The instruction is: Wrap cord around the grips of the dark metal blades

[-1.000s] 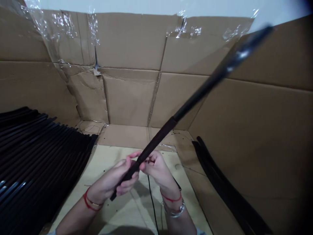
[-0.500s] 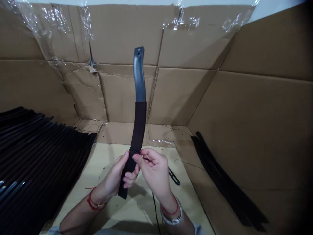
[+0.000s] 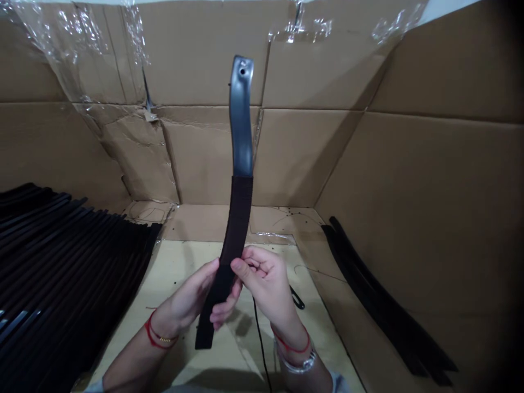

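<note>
A long, gently curved strip stands upright before me. Its upper part is bare dark metal [image 3: 241, 125] with a hole near the top; lower down it is covered by a dark brown wrapping [image 3: 239, 218] that turns blacker towards the bottom end. My left hand [image 3: 192, 297] is closed around the lower part, fingers behind it and thumb on the left edge. Just above, my right hand [image 3: 266, 284] pinches the strip's right edge, thumb on its front. A thin black cord [image 3: 261, 338] hangs below the right hand. Behind that wrist, a slotted black piece [image 3: 297, 298] shows in part.
Many similar dark strips [image 3: 73, 273] lie in a row at left. A few more black strips [image 3: 385, 300] lean along the right cardboard side. Taped cardboard walls [image 3: 311, 158] surround the pale work surface [image 3: 184, 273], with loose threads near its back.
The strip has come nearer and its top has swung slightly right and up. Wrinkles in the wrapping beside my right thumb are gone; it looks smooth there now. Both hands keep their hold.
</note>
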The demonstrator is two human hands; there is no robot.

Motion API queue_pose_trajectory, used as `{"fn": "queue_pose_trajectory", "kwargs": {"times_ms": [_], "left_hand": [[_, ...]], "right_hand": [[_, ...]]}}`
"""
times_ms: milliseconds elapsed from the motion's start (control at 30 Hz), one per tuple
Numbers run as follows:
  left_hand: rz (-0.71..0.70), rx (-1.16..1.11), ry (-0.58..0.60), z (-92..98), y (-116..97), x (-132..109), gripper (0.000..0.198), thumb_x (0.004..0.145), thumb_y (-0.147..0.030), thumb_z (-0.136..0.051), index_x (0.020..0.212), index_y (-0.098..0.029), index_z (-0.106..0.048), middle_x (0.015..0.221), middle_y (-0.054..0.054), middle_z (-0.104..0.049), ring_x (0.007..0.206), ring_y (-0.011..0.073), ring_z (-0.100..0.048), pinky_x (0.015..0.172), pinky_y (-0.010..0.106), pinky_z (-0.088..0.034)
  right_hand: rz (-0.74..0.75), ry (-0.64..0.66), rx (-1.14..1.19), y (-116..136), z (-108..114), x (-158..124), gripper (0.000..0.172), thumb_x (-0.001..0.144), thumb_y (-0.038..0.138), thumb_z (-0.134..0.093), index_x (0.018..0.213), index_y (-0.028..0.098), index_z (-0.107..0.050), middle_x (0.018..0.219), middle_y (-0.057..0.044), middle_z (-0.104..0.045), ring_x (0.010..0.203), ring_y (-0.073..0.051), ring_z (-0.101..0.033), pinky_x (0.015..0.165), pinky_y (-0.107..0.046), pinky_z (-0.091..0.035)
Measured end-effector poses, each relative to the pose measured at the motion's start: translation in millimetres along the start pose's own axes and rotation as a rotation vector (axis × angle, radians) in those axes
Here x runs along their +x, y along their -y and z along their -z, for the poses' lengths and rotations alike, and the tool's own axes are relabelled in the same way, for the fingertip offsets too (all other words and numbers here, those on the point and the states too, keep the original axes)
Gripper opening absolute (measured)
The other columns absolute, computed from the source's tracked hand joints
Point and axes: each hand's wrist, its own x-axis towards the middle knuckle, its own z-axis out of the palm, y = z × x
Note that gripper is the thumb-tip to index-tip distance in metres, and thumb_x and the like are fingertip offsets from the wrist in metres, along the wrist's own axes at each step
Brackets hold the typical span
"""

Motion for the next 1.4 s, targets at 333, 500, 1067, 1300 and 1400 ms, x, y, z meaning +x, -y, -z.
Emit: {"fn": "queue_pose_trajectory", "kwargs": {"times_ms": [333, 500, 1067, 1300, 1400], "left_hand": [[-0.053, -0.093, 0.029, -1.7, 8.6, 0.6, 0.06, 0.084, -0.074, -0.034, 0.058, -0.02, -0.038, 0.043, -0.01, -0.019, 0.035, 0.0041, -0.012, 0.034, 0.019, -0.01], [-0.058, -0.007, -0.077, -1.0, -6.8, -4.8, 0.058, 0.091, -0.064, -0.034, 0.071, -0.013, -0.054, 0.047, -0.008, -0.029, 0.039, 0.0042, -0.021, 0.037, 0.016, -0.02], [-0.256, 0.243, -0.328, 11.7, 2.6, 5.8, 0.05, 0.084, -0.062, -0.053, 0.079, -0.013, -0.056, 0.049, -0.005, -0.046, 0.037, 0.0045, -0.038, 0.035, 0.014, -0.029], [-0.047, 0.052, 0.019, 5.7, 5.2, 2.0, 0.057, 0.078, -0.076, -0.044, 0.07, -0.02, -0.042, 0.04, -0.01, -0.034, 0.028, 0.0041, -0.023, 0.029, 0.017, -0.022], [-0.269, 0.195, -0.296, 4.3, 4.5, 4.7, 0.043, 0.085, -0.06, -0.055, 0.08, -0.017, -0.049, 0.047, -0.007, -0.046, 0.036, 0.0046, -0.038, 0.038, 0.014, -0.031]], "right_hand": [[0.053, -0.105, -0.024, -3.8, -13.2, -7.9, 0.026, 0.077, 0.039, -0.072, 0.067, 0.017, -0.063, 0.052, 0.0, -0.061, 0.04, -0.011, -0.056, 0.036, -0.02, -0.041], [0.072, -0.128, -0.006, -9.6, -7.3, -0.6, 0.032, 0.081, 0.041, -0.07, 0.064, 0.017, -0.058, 0.047, 0.004, -0.051, 0.038, -0.007, -0.043, 0.038, -0.02, -0.034], [0.075, -0.014, -0.007, -14.4, 8.2, 14.3, 0.039, 0.077, 0.049, -0.072, 0.091, 0.013, -0.074, 0.051, 0.006, -0.04, 0.042, -0.006, -0.024, 0.038, -0.021, -0.024], [0.058, 0.062, -0.006, -14.8, 6.2, 12.7, 0.041, 0.076, 0.054, -0.07, 0.068, 0.014, -0.065, 0.048, 0.007, -0.037, 0.041, -0.004, -0.022, 0.036, -0.019, -0.02], [0.079, -0.024, -0.028, -15.7, 7.0, 13.4, 0.04, 0.077, 0.053, -0.07, 0.069, 0.014, -0.064, 0.049, 0.007, -0.037, 0.042, -0.005, -0.023, 0.037, -0.019, -0.021]]}}
